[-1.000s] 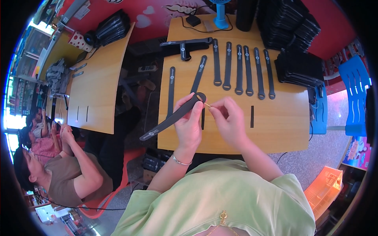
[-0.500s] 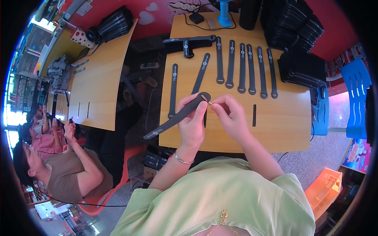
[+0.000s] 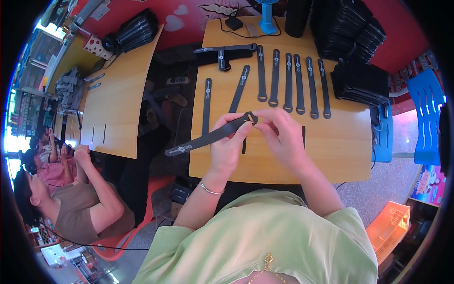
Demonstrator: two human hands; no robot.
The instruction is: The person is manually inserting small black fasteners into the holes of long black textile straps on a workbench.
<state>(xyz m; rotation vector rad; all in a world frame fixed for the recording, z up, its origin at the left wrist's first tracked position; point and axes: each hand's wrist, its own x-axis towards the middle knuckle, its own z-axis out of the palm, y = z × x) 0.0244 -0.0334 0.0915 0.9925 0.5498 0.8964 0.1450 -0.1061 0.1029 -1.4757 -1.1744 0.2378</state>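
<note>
A dark grey strap (image 3: 203, 139) with a slotted, rounded end and a pale print is held over the near part of the table. My left hand (image 3: 226, 147) grips it just below the slot, its thumb on top, while the long tail hangs out to the left. At the slotted end my right hand (image 3: 285, 137) is closed in a pinch. Its fingertips touch the edge of the slot, and whatever small piece they may hold is too small to make out. Similar straps (image 3: 288, 80) lie side by side beyond my hands, with two more, an upright strap (image 3: 206, 106) and a slanted strap (image 3: 240, 87), to the left.
Stacked black packs (image 3: 362, 83) stand at the table's right. A blue fan (image 3: 267, 21) and a cable are at the back, near crossed straps (image 3: 221, 54). Short black strips (image 3: 303, 138) mark the wooden table (image 3: 331, 161). A seated person (image 3: 90, 199) works at the left table (image 3: 111, 113).
The strap's slotted end has tilted and bent slightly, and its tail has swung a little left. My right hand has shifted closer over the end. The seated person's hands have moved together.
</note>
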